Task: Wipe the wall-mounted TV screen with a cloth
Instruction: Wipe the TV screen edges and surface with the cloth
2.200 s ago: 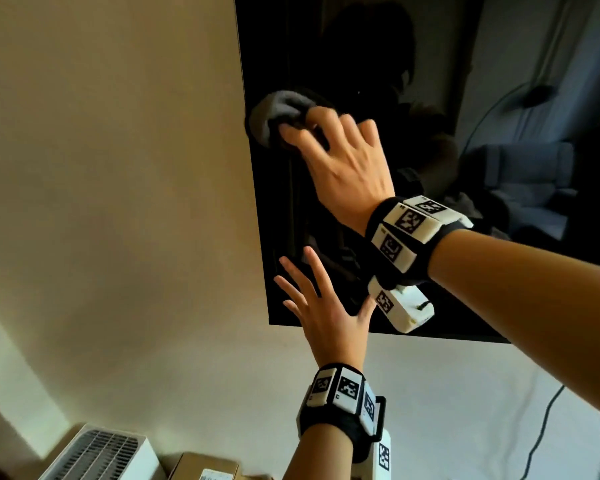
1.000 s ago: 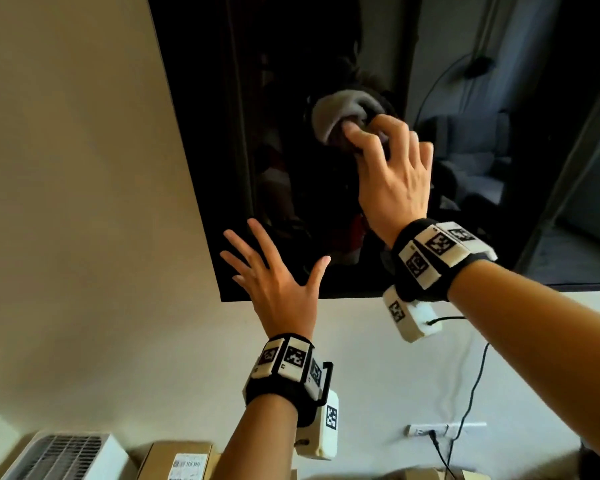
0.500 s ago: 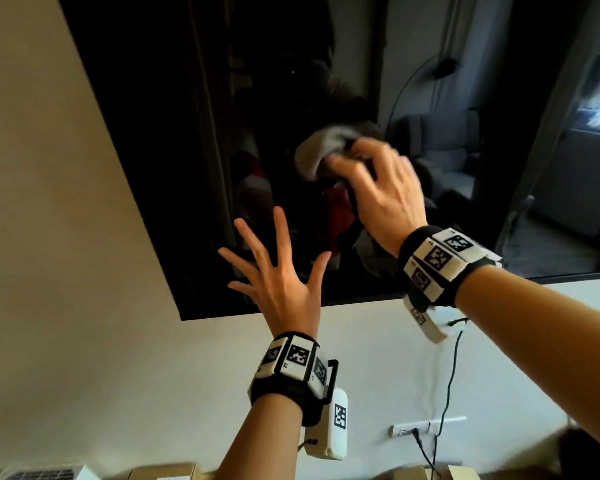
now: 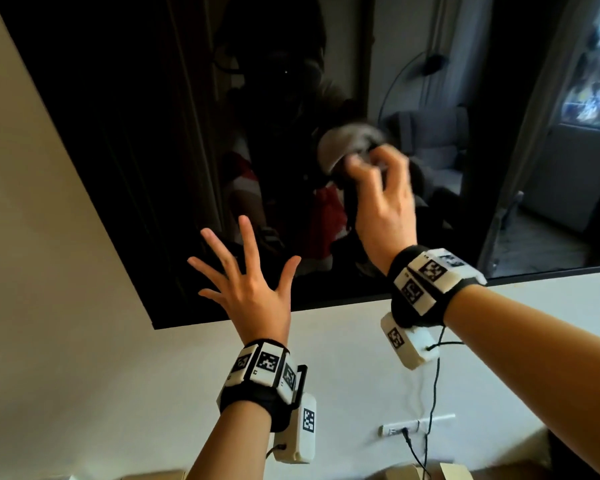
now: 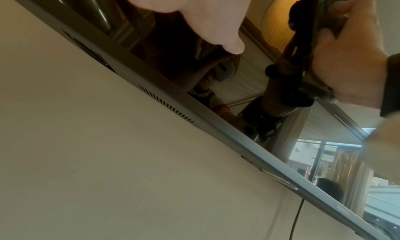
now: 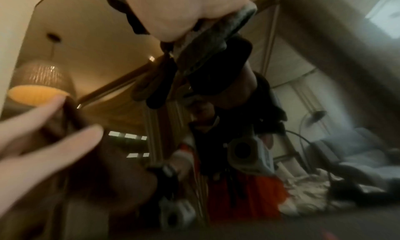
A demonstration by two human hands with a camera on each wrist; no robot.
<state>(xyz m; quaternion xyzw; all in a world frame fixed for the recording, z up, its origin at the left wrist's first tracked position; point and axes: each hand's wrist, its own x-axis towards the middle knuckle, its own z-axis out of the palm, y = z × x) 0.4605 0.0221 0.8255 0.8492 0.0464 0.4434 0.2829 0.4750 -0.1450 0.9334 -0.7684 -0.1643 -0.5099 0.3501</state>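
Observation:
The black wall-mounted TV screen (image 4: 125,140) fills the upper part of the head view, and its lower left corner is in sight. My right hand (image 4: 371,168) grips a bunched grey cloth (image 4: 336,147) and presses it on the glass, right of the screen's middle. The right wrist view shows the cloth (image 6: 207,52) under my palm, against the screen (image 6: 324,106). My left hand (image 4: 243,261) is spread flat, with its fingers (image 6: 49,137) touching the glass just above the bottom bezel (image 5: 216,124). The right hand (image 5: 350,69) also shows in the left wrist view.
Beige wall (image 4: 66,358) surrounds the TV. A black cable (image 4: 433,393) hangs below the bottom bezel to a wall socket strip (image 4: 416,422). Cardboard boxes (image 4: 413,474) sit at the lower edge of the head view. The glass reflects an armchair and a floor lamp.
My right hand has slid the cloth from near the screen's left edge rightward and down toward the middle. The left hand stays spread by the bottom bezel, shifted slightly right.

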